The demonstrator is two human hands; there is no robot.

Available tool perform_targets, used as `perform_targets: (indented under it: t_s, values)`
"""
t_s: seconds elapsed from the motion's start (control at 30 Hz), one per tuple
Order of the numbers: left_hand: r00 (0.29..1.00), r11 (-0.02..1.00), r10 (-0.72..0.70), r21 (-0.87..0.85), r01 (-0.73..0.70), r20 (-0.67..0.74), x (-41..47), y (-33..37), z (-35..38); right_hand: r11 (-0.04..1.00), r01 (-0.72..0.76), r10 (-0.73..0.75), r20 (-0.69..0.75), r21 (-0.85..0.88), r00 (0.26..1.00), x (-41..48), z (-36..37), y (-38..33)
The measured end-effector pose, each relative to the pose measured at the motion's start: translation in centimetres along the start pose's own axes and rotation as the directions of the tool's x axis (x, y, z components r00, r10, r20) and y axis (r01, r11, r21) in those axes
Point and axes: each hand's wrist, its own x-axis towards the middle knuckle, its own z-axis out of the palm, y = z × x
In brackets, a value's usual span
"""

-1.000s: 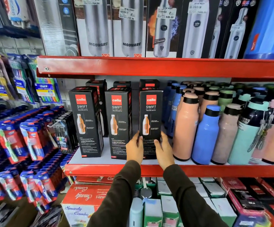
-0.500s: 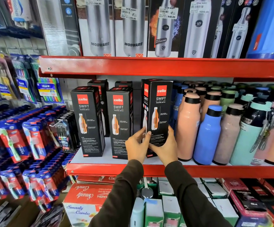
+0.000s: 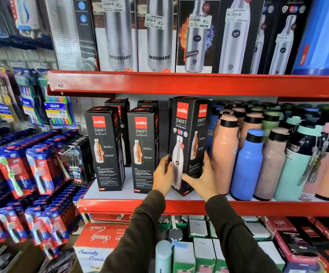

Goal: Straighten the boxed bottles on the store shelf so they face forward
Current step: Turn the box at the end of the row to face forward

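Note:
Three black Cello Swift bottle boxes stand in the front row of the middle red shelf (image 3: 179, 206). The left box (image 3: 104, 146) and the middle box (image 3: 143, 148) show a face with an orange bottle picture. The right box (image 3: 189, 142) is turned corner-on and tilted, so two of its faces show, one with a steel bottle picture. My left hand (image 3: 162, 175) grips its lower left side. My right hand (image 3: 202, 179) wraps its lower right side and front corner. More black boxes (image 3: 118, 107) stand behind the front row, mostly hidden.
Loose coloured bottles (image 3: 247, 164) crowd the shelf right next to the held box. The upper red shelf (image 3: 179, 84) carries boxed steel bottles just above it. Toothbrush packs (image 3: 28, 166) hang at the left. Cartons and boxes (image 3: 100, 239) fill the shelf below.
The right box has been raised off the row and rotated step by step, from its orange-bottle face towards the steel-bottle face. Both hands stayed on its lower part.

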Motion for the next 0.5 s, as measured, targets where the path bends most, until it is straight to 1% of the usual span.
perform_targets:
  t_s: [0.13,0.23,0.37,0.5]
  values:
    - [1.0,0.997,-0.022,-0.069,0.021,-0.015,-0.3,-0.3,-0.1,0.997,-0.017,0.023,0.074,-0.078,0.997,0.3,-0.2,1.2]
    - [1.0,0.996,-0.001,-0.092,-0.001,-0.021,-0.9,-0.1,0.1,0.994,-0.01,0.02,0.094,-0.109,0.995,0.6,0.0,1.6]
    - [0.999,0.997,0.024,-0.071,-0.028,-0.047,-1.2,-0.3,0.5,0.991,-0.004,0.021,0.129,-0.132,0.991,0.9,0.5,1.7]
    - [0.996,0.999,0.018,-0.025,-0.02,-0.084,-1.0,-0.9,0.8,0.983,-0.004,0.027,0.125,-0.184,0.992,1.1,0.8,2.2]
